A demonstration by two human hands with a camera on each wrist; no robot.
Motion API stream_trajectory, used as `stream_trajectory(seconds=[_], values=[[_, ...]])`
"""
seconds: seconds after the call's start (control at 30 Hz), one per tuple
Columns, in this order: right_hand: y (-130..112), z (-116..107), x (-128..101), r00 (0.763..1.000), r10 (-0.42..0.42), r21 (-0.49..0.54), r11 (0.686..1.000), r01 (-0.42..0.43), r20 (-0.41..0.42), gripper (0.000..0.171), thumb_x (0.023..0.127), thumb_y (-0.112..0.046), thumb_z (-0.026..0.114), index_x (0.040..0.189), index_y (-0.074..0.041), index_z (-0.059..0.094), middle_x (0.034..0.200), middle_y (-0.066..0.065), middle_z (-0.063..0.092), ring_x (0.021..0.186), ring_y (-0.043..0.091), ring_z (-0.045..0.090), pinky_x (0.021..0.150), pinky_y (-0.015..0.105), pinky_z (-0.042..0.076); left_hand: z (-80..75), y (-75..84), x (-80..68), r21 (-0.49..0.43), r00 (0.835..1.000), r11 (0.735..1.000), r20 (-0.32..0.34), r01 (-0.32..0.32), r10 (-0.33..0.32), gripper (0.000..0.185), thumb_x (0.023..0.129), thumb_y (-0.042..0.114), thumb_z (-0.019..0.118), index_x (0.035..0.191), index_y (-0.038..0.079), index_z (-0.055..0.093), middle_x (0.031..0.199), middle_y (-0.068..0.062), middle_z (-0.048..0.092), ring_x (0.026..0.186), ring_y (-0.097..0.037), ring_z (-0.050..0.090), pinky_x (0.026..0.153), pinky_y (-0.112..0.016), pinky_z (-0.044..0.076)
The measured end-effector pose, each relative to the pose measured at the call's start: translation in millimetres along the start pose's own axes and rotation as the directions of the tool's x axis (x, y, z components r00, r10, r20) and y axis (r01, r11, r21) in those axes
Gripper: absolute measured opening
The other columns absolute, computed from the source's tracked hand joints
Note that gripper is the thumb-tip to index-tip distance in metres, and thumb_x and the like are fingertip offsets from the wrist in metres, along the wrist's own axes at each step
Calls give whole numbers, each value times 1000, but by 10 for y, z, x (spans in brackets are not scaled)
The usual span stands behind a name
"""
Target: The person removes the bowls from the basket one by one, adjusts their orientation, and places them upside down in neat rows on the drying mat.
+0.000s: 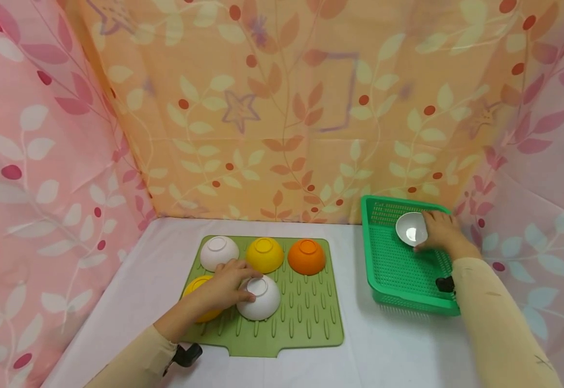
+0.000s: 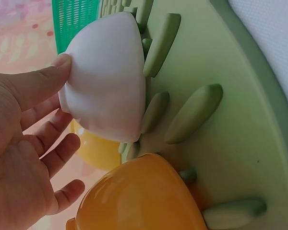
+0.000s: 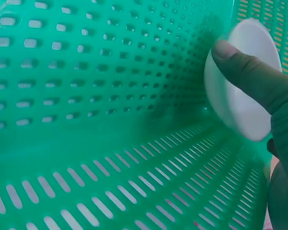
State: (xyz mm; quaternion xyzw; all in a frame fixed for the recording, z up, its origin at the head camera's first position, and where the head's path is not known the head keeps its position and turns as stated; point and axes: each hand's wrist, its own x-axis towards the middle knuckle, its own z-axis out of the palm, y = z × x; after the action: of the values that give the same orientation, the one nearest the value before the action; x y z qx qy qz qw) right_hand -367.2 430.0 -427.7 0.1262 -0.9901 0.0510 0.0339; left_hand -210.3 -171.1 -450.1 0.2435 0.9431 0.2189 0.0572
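On the green drying mat (image 1: 306, 323), a white bowl (image 1: 265, 302) stands upside down. My left hand (image 1: 226, 285) pinches its foot ring between thumb and fingers; in the left wrist view the thumb presses one side of the foot of this bowl (image 2: 108, 76). Over at the right, my right hand (image 1: 441, 233) grips a second white bowl (image 1: 410, 229) by its rim inside the green basket (image 1: 369, 248). That bowl's hollow side faces up, and in the right wrist view the thumb lies across the bowl (image 3: 257, 108).
Behind the left hand's bowl sit upturned bowls: white (image 1: 212, 253), yellow (image 1: 264, 258) and orange (image 1: 306, 257). Another yellow bowl (image 1: 197, 285) lies partly under the left hand. Patterned cloth (image 1: 287, 134) closes off the back and both sides. A white cloth (image 1: 359, 345) covers the table.
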Motion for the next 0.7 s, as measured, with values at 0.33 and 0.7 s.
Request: stream_trajectory(seconds=[0.33, 0.7], values=[[28, 134, 34, 997, 13, 37, 999, -10, -70, 115, 59, -58, 93, 135, 15, 48, 126, 41, 45, 119, 61, 37, 107, 76, 12, 3, 5, -4, 5, 1000, 1000, 2, 0, 0, 47, 85, 35, 84, 129, 25, 72, 115, 7, 60, 108, -16, 46, 86, -42, 29], [-225, -178, 60, 987, 54, 142, 989, -32, -151, 112, 61, -57, 92, 136, 12, 46, 124, 39, 43, 118, 58, 32, 101, 76, 15, -12, 19, -19, 9, 1000, 1000, -6, -9, 10, 47, 85, 35, 84, 129, 24, 71, 116, 5, 61, 106, -16, 46, 85, -42, 28]])
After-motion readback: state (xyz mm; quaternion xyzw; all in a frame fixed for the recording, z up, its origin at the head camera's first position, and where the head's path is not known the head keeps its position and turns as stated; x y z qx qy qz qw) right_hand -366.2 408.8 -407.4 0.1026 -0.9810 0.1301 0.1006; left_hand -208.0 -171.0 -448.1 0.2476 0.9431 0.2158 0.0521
